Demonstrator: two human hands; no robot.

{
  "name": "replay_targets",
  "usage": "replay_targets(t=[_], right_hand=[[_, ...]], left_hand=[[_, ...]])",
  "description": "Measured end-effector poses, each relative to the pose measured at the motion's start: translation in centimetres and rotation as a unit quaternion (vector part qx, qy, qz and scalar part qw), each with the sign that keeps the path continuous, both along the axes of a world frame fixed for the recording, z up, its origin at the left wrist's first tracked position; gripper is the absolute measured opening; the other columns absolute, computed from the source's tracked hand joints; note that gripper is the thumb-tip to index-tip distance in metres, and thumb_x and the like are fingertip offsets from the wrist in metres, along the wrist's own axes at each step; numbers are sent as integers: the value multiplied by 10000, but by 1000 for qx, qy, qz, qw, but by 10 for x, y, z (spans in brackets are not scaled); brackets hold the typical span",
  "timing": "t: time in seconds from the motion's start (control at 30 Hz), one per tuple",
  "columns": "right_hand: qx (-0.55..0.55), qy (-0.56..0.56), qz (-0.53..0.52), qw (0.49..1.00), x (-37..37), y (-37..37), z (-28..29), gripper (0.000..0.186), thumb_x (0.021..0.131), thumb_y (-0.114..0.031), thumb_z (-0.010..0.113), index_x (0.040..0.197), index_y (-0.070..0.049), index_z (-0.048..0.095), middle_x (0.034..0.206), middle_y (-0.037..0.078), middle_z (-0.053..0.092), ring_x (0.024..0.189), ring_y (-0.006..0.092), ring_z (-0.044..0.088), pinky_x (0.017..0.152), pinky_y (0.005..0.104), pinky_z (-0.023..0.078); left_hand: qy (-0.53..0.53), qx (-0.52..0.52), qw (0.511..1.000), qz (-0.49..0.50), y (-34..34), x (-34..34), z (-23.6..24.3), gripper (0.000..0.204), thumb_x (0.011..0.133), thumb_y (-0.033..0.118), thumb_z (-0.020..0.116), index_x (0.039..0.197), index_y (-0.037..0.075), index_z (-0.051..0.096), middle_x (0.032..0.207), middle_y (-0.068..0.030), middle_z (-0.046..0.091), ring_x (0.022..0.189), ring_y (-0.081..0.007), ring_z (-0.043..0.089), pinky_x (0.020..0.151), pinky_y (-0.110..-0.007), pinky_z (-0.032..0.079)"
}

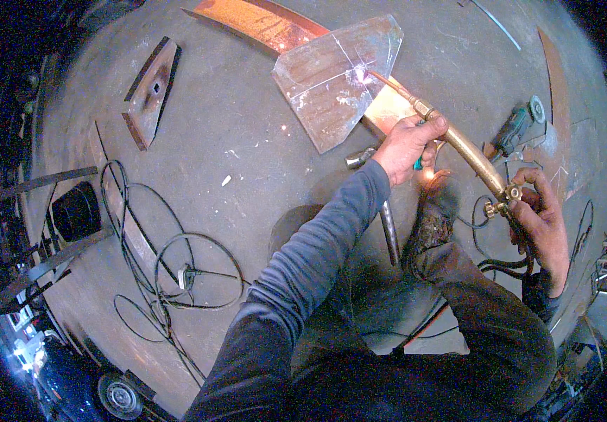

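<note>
Steel plate (321,88): on the floor (233,119), far and left of both hands. Brass torch (466,150): tip at the plate's bright spot; step appears to be flame heating. Next move likely calls for a steady tip. Left hand (410,144): grip closed on the torch neck. Right hand (542,221): fingers clasping its valve end.

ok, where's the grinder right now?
Head view, right side: the grinder lies on the floor, right of the torch and beyond the right hand.

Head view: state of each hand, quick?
Left hand: closed, holding brass torch near its front.
Right hand: closed at the torch's valve knobs.
</note>
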State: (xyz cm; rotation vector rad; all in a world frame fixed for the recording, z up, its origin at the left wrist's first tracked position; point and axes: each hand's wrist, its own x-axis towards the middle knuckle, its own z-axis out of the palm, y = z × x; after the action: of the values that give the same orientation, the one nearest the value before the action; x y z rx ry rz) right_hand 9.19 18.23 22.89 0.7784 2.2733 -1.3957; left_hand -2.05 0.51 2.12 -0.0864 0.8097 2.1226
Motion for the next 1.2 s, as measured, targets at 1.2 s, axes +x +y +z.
replay_targets(t=[1.2], right_hand=[[4, -7, -6, 1000, 1, 3, -4, 318, 927, -89, 671, 1202, -162, 530, 829, -10, 652, 558, 52, 487, 441, 221, 347]], left_hand=[[21, 2, 1000, 3, 0, 0, 3, 215, 1000, 298, 648, 994, 87, 607, 687, 39, 493, 516, -62, 415, 456, -251, 342]])
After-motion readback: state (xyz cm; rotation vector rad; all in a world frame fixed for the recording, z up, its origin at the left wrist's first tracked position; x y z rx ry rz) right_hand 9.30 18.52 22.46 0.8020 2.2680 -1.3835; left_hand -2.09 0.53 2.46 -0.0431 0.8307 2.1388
